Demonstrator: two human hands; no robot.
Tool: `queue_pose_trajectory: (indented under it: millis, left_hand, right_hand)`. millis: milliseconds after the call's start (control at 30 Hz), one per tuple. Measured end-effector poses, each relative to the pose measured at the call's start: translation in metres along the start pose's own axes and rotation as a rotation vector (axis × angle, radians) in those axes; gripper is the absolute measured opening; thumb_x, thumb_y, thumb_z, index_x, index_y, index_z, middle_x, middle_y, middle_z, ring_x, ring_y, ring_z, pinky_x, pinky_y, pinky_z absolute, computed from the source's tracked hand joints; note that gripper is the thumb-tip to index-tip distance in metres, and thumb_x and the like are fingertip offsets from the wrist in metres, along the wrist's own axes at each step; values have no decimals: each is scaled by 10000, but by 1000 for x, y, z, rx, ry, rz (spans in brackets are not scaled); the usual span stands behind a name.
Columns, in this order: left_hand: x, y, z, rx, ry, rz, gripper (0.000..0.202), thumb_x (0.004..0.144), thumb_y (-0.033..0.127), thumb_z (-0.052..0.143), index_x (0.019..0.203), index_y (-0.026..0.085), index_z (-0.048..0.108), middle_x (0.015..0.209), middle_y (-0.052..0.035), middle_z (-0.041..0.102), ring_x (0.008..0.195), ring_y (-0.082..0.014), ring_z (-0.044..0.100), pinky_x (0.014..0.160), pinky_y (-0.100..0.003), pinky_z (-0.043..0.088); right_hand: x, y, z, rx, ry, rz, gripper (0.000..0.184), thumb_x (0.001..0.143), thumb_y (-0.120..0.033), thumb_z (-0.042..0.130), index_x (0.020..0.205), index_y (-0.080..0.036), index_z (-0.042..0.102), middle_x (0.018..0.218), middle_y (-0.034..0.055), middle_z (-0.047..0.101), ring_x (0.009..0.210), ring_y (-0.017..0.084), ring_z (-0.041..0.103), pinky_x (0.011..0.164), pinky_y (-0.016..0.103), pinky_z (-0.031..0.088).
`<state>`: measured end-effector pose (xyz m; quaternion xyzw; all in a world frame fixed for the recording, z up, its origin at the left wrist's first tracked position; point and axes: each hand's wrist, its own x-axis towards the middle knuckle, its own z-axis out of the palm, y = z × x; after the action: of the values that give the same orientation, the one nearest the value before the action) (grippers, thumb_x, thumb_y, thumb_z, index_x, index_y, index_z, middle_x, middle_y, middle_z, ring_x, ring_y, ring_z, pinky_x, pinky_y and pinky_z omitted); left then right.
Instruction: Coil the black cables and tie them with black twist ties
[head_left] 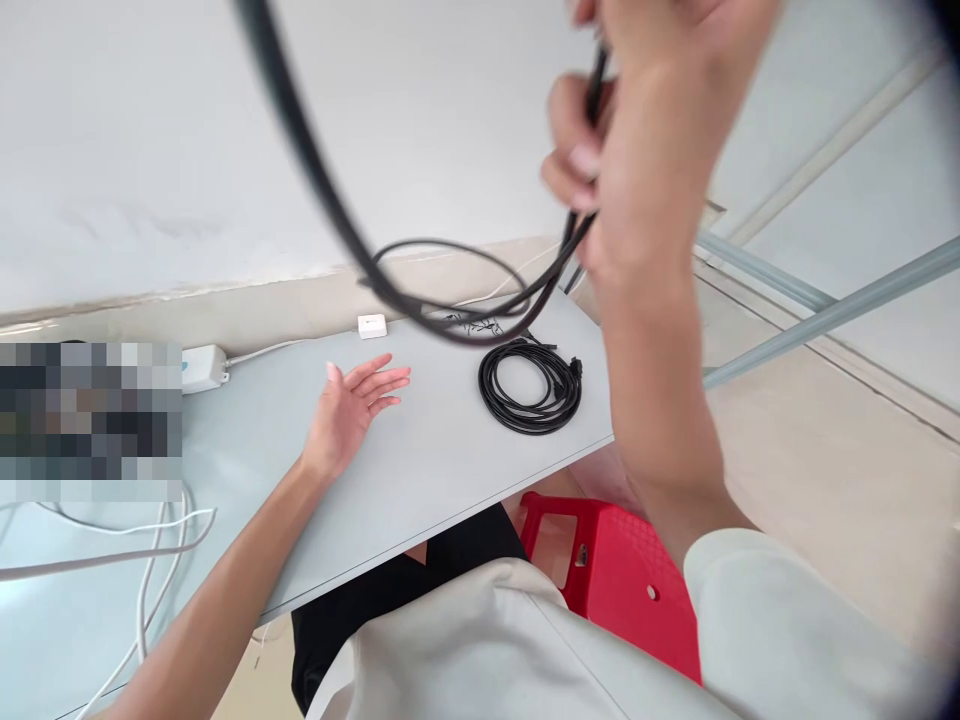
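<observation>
Raised high at the upper right, my right hand (600,150) is closed around a black cable (322,190). The cable hangs from it in wide loops, and one blurred strand runs out of the top of the view. My left hand (351,410) rests at the table, palm turned up and fingers stretched, holding nothing. To its right a coiled black cable (530,388) with plugs lies flat on the table (420,440). Several thin black pieces (476,325), perhaps ties, lie behind the coil, partly hidden by the hanging loops.
A small white box (372,326) stands near the wall. Further left are a white power strip (202,369), loose white cables (161,560) and a pixelated patch. A red plastic stool (637,580) stands below the table's front edge. Grey metal bars (832,315) cross at the right.
</observation>
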<state>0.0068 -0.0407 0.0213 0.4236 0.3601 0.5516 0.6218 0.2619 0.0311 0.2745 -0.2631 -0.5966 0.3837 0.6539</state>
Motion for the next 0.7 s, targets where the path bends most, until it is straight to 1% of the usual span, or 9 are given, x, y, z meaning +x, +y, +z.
queue_pose_trajectory:
  millis: [33, 100, 133, 200, 300, 400, 500, 567, 700]
  left_hand:
    - [0, 6, 0, -83, 8, -25, 916, 974, 941, 506, 1391, 168, 766, 1450, -226, 749, 1399, -375, 700, 1048, -452, 636]
    - [-1, 20, -2, -192, 31, -48, 949, 956, 964, 496, 1343, 146, 781, 1488, -243, 723, 1459, -403, 662, 1055, -480, 661]
    - [0, 25, -4, -222, 39, -55, 944, 955, 960, 505, 1333, 140, 784, 1497, -244, 716, 1475, -406, 650, 1051, -482, 672]
    - [2, 33, -11, -240, 57, -85, 882, 970, 915, 553, 1315, 140, 794, 1492, -235, 721, 1463, -400, 661, 1013, -463, 694]
    - [9, 35, -25, -190, 130, -196, 613, 1021, 693, 689, 1263, 143, 812, 1437, -209, 754, 1328, -349, 745, 920, -390, 712]
    - [16, 33, -40, -153, 207, -320, 460, 1074, 537, 676, 1234, 126, 809, 1195, -172, 813, 986, -249, 810, 712, -306, 687]
    - [20, 33, -50, -157, 234, -357, 503, 1122, 553, 567, 1213, 109, 784, 879, -93, 758, 605, -151, 668, 456, -244, 527]
    - [21, 33, -54, -143, 263, -311, 544, 1120, 611, 539, 1213, 121, 755, 819, -63, 721, 528, -131, 603, 396, -228, 437]
    - [19, 33, -51, -57, 371, -240, 672, 1040, 789, 562, 1237, 163, 703, 896, -78, 743, 584, -164, 669, 389, -228, 395]
  right_hand:
    - [-11, 10, 12, -11, 23, -100, 273, 1105, -274, 552, 914, -170, 717, 815, -125, 560, 408, -68, 478, 468, 153, 166]
    - [-32, 36, 34, -47, 5, -112, 196, 1122, -273, 590, 1049, -141, 715, 858, -104, 555, 441, -42, 436, 447, 129, 261]
    - [-43, 51, 42, -71, -62, -54, 204, 1145, -306, 578, 1106, -151, 705, 890, -89, 547, 486, -29, 463, 472, 125, 331]
    - [-61, 83, 56, -109, -154, 8, 293, 1157, -435, 603, 1065, -166, 673, 964, -45, 582, 563, -1, 470, 513, 143, 413]
    - [-80, 126, 68, -186, -264, 136, 378, 1135, -563, 621, 1047, -195, 638, 933, -5, 602, 676, 79, 507, 568, 197, 459]
    - [-88, 160, 72, -213, -363, 269, 419, 1101, -613, 640, 1021, -202, 633, 900, 5, 590, 730, 113, 514, 584, 218, 440]
    - [-89, 189, 68, -226, -381, 431, 358, 1060, -556, 699, 1046, -202, 648, 929, 12, 620, 704, 112, 497, 540, 222, 400]
    - [-89, 209, 63, -223, -371, 543, 328, 1014, -510, 757, 1103, -208, 664, 969, 15, 635, 651, 102, 475, 496, 231, 383]
    - [-94, 244, 51, -267, -360, 626, 290, 981, -447, 778, 1093, -214, 646, 971, 10, 626, 577, 95, 479, 484, 264, 436]
